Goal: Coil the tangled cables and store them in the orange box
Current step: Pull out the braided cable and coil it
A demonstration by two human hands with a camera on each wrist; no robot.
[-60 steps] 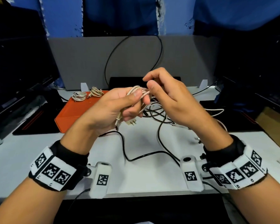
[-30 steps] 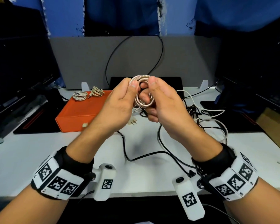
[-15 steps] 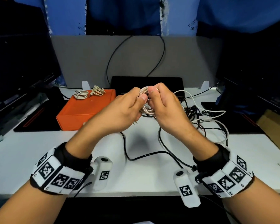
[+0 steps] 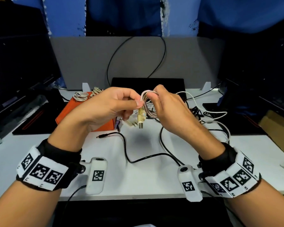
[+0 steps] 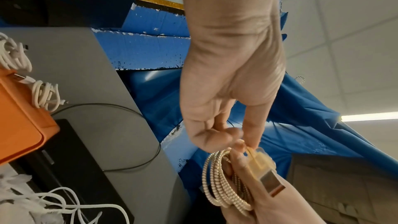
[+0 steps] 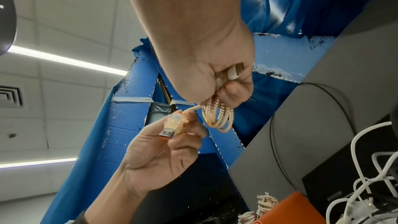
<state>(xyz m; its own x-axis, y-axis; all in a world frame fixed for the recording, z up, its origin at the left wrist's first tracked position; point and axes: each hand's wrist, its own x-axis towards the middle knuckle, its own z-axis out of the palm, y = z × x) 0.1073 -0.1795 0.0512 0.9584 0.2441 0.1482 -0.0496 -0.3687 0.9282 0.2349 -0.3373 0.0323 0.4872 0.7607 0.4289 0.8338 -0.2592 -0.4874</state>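
Note:
A rose-gold braided cable coil [image 4: 149, 110] is held above the table's middle by both hands. My right hand [image 4: 156, 102] grips the coil [image 6: 217, 117] with thumb and curled fingers. My left hand [image 4: 135, 102] pinches the cable's loose end just above its translucent USB plug [image 4: 141, 119], which points downward. In the left wrist view the plug [image 5: 269, 180] lies beside the coil [image 5: 215, 185]. The orange box [image 4: 67, 112] sits shut at the left behind my left hand, with two coiled white cables [image 4: 80, 96] on its far edge.
A tangle of black and white cables [image 4: 203, 115] lies at the right of the white table. A black cable with a barrel plug [image 4: 126, 149] runs across the middle. A small white plug [image 4: 132, 123] lies under the hands. Dark monitors flank both sides, and a grey partition stands behind.
The coil went from flat loops over the left fingers to an upright ring between both hands. The USB plug now hangs free below my left thumb.

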